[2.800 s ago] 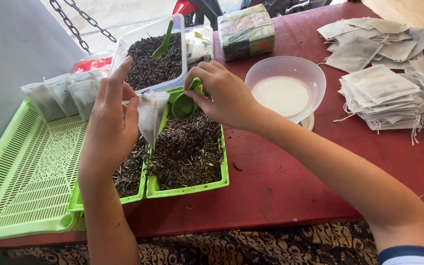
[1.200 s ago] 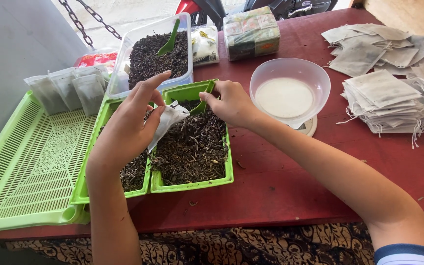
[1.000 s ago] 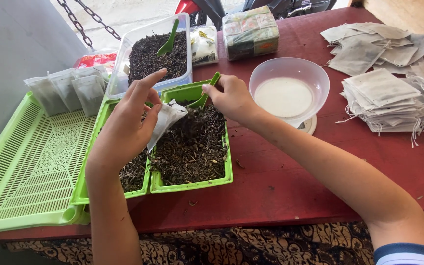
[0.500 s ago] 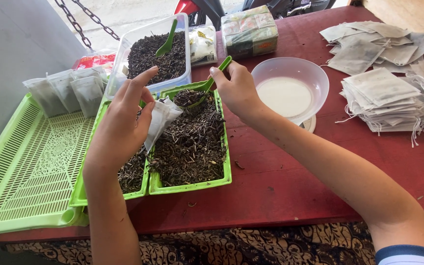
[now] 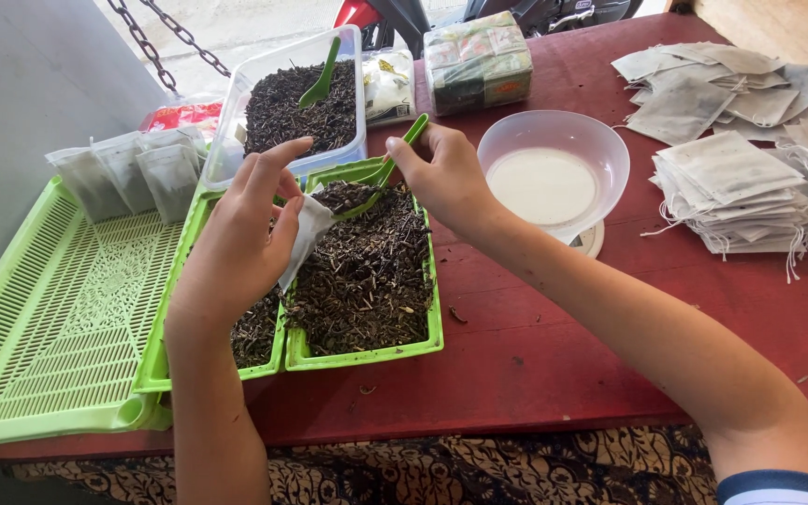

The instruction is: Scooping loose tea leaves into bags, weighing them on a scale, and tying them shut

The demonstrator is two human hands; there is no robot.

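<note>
Green scoop [image 5: 381, 176] at pouch [image 5: 303, 236] mouth

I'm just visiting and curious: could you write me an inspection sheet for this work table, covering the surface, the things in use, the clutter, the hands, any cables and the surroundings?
Surface: red wooden table, a few dark crumbs on it.
Things in use: small white paper bag and green scoop over a green tray of dark dried leaves.
Clutter: clear tub of leaves with a second scoop in it, filled bags, slotted green tray, pale bowl, stacks of flat bags with strings, wrapped packet.
Hands: left hand holds the bag; right hand holds the scoop.
Cables: nothing seen; a chain hangs behind.
Surroundings: grey wall, patterned cloth below the table edge.
</note>
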